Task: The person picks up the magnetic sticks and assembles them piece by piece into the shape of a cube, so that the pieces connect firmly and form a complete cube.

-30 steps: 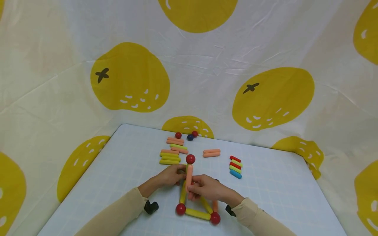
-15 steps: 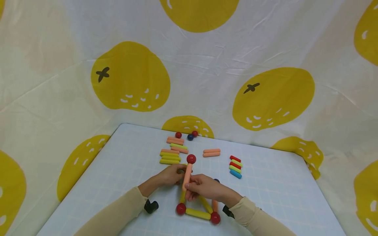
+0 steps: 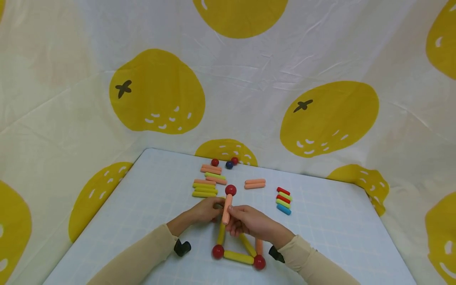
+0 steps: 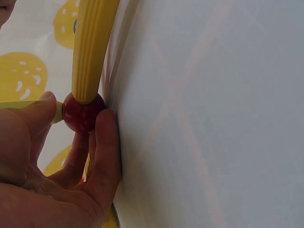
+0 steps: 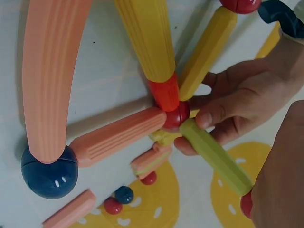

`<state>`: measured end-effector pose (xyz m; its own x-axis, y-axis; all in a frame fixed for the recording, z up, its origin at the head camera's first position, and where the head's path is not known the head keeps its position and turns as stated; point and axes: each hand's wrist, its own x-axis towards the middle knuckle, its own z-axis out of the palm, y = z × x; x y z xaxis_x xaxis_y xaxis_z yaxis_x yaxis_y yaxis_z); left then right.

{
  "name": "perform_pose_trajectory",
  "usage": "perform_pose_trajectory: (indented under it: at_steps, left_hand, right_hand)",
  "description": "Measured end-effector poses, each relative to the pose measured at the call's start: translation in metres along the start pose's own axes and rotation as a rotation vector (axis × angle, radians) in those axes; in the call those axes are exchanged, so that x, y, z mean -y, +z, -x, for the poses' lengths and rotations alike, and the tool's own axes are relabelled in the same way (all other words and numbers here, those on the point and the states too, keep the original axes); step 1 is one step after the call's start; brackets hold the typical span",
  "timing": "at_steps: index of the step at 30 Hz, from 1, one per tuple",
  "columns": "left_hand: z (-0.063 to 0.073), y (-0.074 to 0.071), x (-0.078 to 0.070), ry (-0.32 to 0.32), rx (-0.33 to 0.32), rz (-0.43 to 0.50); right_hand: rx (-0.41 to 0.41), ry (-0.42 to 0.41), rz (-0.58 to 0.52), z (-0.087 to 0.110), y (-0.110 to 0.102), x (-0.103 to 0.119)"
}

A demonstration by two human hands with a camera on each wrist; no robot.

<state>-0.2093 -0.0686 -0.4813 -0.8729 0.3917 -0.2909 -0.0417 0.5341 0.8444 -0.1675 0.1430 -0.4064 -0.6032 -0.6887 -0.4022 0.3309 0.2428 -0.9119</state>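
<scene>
In the head view, a frame of sticks and balls stands on the table (image 3: 320, 237). Its front yellow stick (image 3: 238, 257) joins two red balls (image 3: 218, 251). My left hand (image 3: 206, 211) grips the frame's far corner, fingers and thumb around a low red ball (image 4: 81, 116). From that ball a yellow-green stick (image 5: 218, 156) rises to a top red ball (image 3: 230, 190). My right hand (image 3: 253, 223) pinches a peach stick (image 3: 227, 209), its upper end right at the top ball. A blue ball (image 5: 50, 175) joins two peach sticks at another corner, hidden by my right hand in the head view.
Behind the frame lie several peach and yellow sticks (image 3: 205, 190). Two peach sticks (image 3: 255, 184) lie farther right, beside a column of short coloured sticks (image 3: 284, 200). Loose red and blue balls (image 3: 229, 165) sit near the back edge, before a fruit-patterned cloth (image 3: 249, 99).
My right hand has risen slightly with the peach stick, bringing its upper end to the top red ball. The blue corner ball has gone behind that hand. My left hand has stayed in place.
</scene>
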Motion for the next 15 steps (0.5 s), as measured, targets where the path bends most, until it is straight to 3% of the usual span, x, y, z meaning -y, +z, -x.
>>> perform_pose_trajectory:
  at_steps: [9, 15]
  left_hand:
    - [0.0031, 0.0015, -0.0014, -0.021, 0.001, 0.02]
    - [0.0023, 0.0003, -0.0015, -0.036, -0.003, 0.025]
  right_hand:
    - [-0.081, -0.011, -0.137, -0.0061, -0.0006, -0.0006]
    - [-0.205, -0.013, -0.18, -0.0077, 0.0032, 0.0022]
